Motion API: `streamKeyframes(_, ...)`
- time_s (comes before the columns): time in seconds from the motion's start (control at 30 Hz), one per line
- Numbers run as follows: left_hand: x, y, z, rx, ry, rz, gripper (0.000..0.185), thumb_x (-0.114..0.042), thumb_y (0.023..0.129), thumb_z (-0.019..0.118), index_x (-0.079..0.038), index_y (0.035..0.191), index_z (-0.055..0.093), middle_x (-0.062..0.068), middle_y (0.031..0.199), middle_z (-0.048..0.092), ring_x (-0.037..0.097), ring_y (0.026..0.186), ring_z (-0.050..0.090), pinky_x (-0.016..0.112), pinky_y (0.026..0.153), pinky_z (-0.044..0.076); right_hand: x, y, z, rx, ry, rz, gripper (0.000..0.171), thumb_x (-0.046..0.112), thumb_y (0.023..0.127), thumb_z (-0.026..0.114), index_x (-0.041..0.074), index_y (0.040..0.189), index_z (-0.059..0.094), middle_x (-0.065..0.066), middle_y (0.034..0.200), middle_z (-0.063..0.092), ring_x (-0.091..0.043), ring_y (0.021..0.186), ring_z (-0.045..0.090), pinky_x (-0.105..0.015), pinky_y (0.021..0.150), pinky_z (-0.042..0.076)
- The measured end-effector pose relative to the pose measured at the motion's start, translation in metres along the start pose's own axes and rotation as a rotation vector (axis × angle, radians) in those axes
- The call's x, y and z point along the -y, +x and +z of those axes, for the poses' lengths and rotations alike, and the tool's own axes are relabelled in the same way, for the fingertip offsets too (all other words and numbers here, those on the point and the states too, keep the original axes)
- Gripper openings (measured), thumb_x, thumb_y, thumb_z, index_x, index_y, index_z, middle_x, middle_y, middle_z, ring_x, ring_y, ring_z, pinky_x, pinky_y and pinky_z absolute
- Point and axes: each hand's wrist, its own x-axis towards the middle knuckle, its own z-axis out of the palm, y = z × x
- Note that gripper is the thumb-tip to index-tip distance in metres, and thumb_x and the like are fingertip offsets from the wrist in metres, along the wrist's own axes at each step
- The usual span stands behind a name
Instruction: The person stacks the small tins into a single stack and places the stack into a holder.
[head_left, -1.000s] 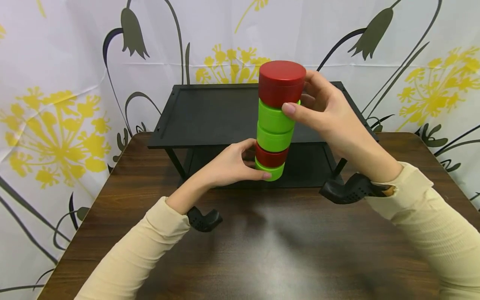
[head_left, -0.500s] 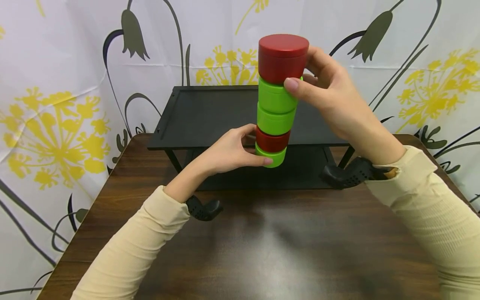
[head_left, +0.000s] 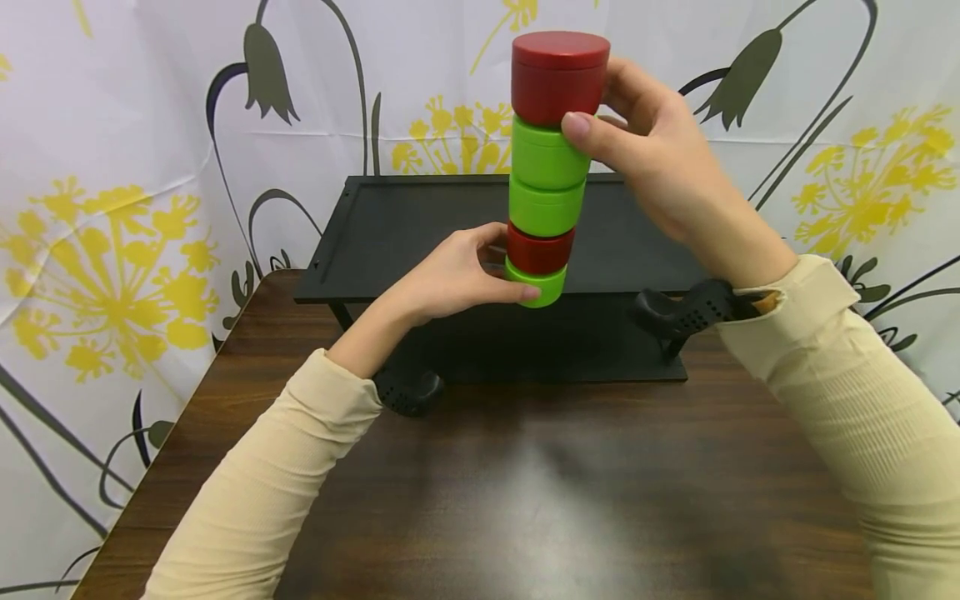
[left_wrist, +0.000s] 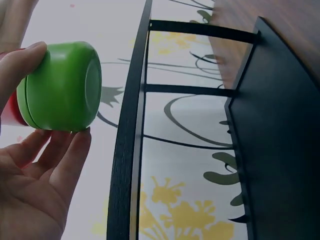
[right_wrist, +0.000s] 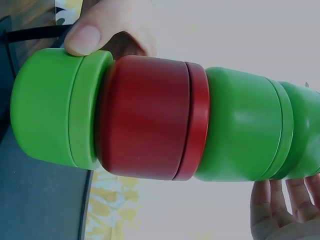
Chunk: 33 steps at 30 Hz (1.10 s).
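A column of round lidded canisters is held in the air in front of the black shelf, leaning slightly in the head view. From the top it runs red canister [head_left: 559,87], two green canisters [head_left: 546,158], a smaller-looking red canister [head_left: 538,252] and a green canister [head_left: 549,288] at the bottom. My left hand [head_left: 457,275] grips the bottom green canister [left_wrist: 65,87], thumb in front and fingers behind. High on the column, my right hand [head_left: 667,158] holds the upper green canister just under the top red one; its fingers behind are partly hidden.
Behind the canisters stands a black two-tier shelf [head_left: 420,233] on a dark brown wooden table [head_left: 480,475]. The lower tier [head_left: 480,354] sits near the tabletop. A flower-patterned curtain [head_left: 165,108] hangs at the back. Each wrist wears a black camera mount [head_left: 408,392].
Both hands have raised the column of canisters steadily, from before the shelf's front edge to higher up. The grips look the same throughout.
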Motion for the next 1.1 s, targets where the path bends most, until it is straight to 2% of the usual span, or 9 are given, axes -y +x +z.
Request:
streamKeyframes(0.6,0.01,0.02,-0.011,-0.02,-0.042,-0.048,0.059,-0.025,0.082,0.074,-0.012,0.133,0.048,0.003,0.127,0.06,0.015,0.118,0.058,0.036,0.1,0.05,-0.016,0.021,-0.009,-0.027,-0.006,0.055,0.042,0.005,0.089,0.058,0.006,0.13,0.049,-0.007,0.123,0.052,-0.024,0.111,0.05,-0.03,0.1,0.046)
streamKeyframes(0.9,0.013,0.028,-0.01,-0.039,-0.052,-0.052,0.062,-0.023,0.083,0.073,-0.011,0.136,0.044,0.003,0.131,0.057,0.017,0.121,0.055,0.037,0.102,0.049,-0.026,0.027,-0.011,-0.042,-0.016,0.054,0.044,0.006,0.088,0.058,0.006,0.132,0.049,-0.006,0.123,0.052,-0.024,0.112,0.052,-0.038,0.109,0.04)
streamKeyframes(1.1,0.015,0.031,-0.01,-0.055,-0.087,-0.062,0.064,-0.02,0.083,0.074,-0.011,0.139,0.042,0.005,0.134,0.055,0.019,0.123,0.054,0.038,0.103,0.048,-0.029,0.029,-0.011,-0.048,-0.015,0.049,0.046,0.004,0.088,0.057,0.006,0.133,0.048,-0.006,0.124,0.051,-0.024,0.115,0.05,-0.038,0.108,0.04)
